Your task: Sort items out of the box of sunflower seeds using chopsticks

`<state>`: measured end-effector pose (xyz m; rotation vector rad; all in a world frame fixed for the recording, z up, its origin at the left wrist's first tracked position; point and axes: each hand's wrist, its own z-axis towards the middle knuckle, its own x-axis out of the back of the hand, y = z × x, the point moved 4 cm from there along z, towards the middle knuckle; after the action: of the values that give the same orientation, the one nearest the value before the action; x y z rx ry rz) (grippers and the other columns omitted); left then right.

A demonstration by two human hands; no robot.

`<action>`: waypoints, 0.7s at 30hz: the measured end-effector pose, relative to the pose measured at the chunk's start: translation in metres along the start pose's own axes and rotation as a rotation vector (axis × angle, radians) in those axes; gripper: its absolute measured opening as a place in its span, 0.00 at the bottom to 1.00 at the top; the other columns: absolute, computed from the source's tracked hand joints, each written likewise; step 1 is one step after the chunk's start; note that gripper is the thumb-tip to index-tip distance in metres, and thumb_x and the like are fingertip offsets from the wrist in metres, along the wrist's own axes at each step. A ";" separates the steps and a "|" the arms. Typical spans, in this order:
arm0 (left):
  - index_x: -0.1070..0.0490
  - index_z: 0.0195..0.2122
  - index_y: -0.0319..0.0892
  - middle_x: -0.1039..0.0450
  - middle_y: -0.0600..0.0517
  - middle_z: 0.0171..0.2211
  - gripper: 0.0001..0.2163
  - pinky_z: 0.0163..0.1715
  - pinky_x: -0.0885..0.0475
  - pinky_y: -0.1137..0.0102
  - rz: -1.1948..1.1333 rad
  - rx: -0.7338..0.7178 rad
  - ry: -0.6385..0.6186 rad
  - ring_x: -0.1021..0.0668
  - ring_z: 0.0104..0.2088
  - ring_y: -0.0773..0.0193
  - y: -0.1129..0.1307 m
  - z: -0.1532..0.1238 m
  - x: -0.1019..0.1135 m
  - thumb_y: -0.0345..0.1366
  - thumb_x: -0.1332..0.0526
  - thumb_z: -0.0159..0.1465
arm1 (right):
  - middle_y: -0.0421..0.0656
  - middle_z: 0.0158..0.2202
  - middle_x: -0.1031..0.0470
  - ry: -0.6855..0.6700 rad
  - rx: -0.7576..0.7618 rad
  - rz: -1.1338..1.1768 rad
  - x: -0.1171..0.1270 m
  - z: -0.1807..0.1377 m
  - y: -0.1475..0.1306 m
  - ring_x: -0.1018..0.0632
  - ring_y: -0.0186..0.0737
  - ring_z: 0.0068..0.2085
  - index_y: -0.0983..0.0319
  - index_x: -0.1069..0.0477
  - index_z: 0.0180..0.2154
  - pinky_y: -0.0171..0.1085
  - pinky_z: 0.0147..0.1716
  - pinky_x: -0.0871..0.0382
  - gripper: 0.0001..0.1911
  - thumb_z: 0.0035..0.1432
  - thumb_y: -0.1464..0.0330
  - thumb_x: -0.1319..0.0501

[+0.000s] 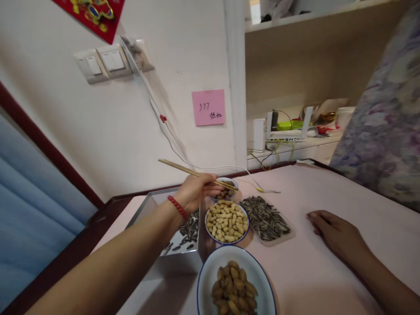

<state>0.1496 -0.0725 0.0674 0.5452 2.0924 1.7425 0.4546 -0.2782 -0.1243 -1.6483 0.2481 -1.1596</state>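
Observation:
My left hand (197, 190) is closed on a pair of wooden chopsticks (179, 166), a red bead bracelet at its wrist. The chopsticks' right ends reach over a small bowl of round brown nuts (226, 192), partly hidden by the hand. Below that stands a bowl of peanuts (227, 222), and nearest me a larger bowl of brown-shelled nuts (234, 288). Sunflower seeds (262, 218) fill a clear tray beside the peanuts. More seeds (188, 229) lie in a grey-white box (180, 264), partly behind my left forearm. My right hand (334, 232) rests on the table, fingers curled, holding nothing visible.
A white cable (223, 167) runs from the wall socket down to the table (315, 188). A pink note (208, 107) is stuck to the wall. On the shelf at the back right sits a white router (287, 133). Patterned fabric (387, 118) hangs at the right, a blue curtain (29, 192) at the left.

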 end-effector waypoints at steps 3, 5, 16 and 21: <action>0.28 0.32 0.33 0.23 0.44 0.25 0.01 0.24 0.25 0.74 0.082 -0.019 -0.083 0.21 0.23 0.65 -0.017 0.004 -0.051 0.26 0.38 0.60 | 0.42 0.31 0.22 0.000 0.032 0.009 -0.001 -0.001 -0.001 0.22 0.45 0.31 0.59 0.27 0.37 0.41 0.35 0.33 0.26 0.52 0.45 0.47; 0.28 0.30 0.34 0.23 0.45 0.23 0.02 0.22 0.26 0.74 0.142 -0.036 -0.093 0.22 0.21 0.65 -0.029 0.008 -0.069 0.27 0.36 0.59 | 0.41 0.31 0.22 -0.008 0.047 0.010 -0.001 -0.001 -0.002 0.22 0.44 0.31 0.59 0.27 0.37 0.40 0.34 0.33 0.25 0.53 0.46 0.47; 0.28 0.33 0.34 0.22 0.46 0.27 0.03 0.28 0.24 0.73 0.168 -0.147 -0.084 0.20 0.26 0.66 0.001 -0.008 -0.027 0.30 0.37 0.61 | 0.41 0.33 0.22 -0.010 0.004 -0.014 0.000 -0.001 -0.002 0.22 0.44 0.31 0.57 0.26 0.37 0.41 0.34 0.33 0.25 0.51 0.46 0.47; 0.27 0.37 0.34 0.21 0.43 0.30 0.11 0.31 0.22 0.71 0.203 -0.229 0.068 0.19 0.29 0.63 0.016 -0.032 0.064 0.35 0.33 0.57 | 0.43 0.29 0.22 -0.019 -0.036 -0.084 0.003 0.002 0.003 0.21 0.51 0.34 0.55 0.25 0.34 0.45 0.36 0.31 0.26 0.48 0.44 0.47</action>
<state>0.0792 -0.0640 0.0871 0.6576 1.9010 2.1086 0.4588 -0.2805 -0.1246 -1.7145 0.1893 -1.2079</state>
